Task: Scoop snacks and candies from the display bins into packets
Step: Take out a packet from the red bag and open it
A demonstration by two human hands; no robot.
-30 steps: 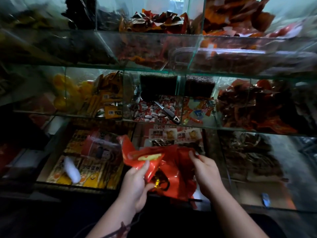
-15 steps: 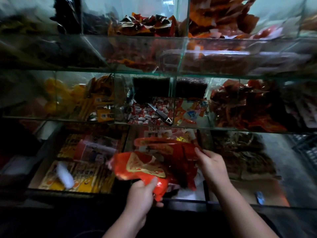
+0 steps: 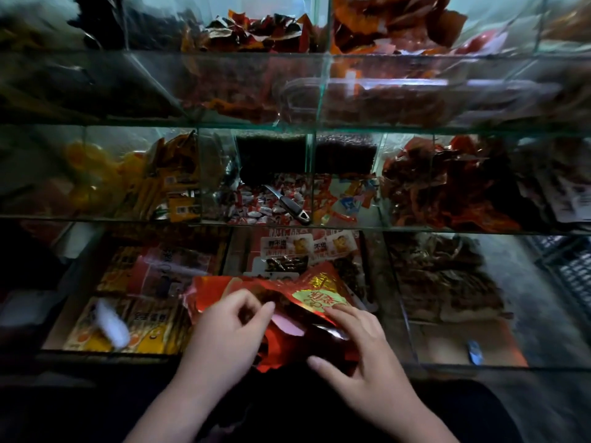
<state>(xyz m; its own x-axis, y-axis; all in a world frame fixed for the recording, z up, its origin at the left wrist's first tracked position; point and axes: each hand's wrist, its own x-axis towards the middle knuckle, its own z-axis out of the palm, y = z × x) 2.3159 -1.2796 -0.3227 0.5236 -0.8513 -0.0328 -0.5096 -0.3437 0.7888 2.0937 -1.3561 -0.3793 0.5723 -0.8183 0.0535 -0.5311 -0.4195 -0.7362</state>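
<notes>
Since half a second ago, the red foil packet has been drawn in from its outstretched position and now sits low at the centre of the frame, gold print turned to the right. The left hand, which had been gripping it from below, now pinches the top edge with curled fingers. The right hand clasps the packet between its spread fingers and its thumb. A pale pink lining shows between the hands, so the mouth is probably being worked open. The scoop lies untouched on the wrapped candies in the centre glass bin, so filling has not yet started.
</notes>
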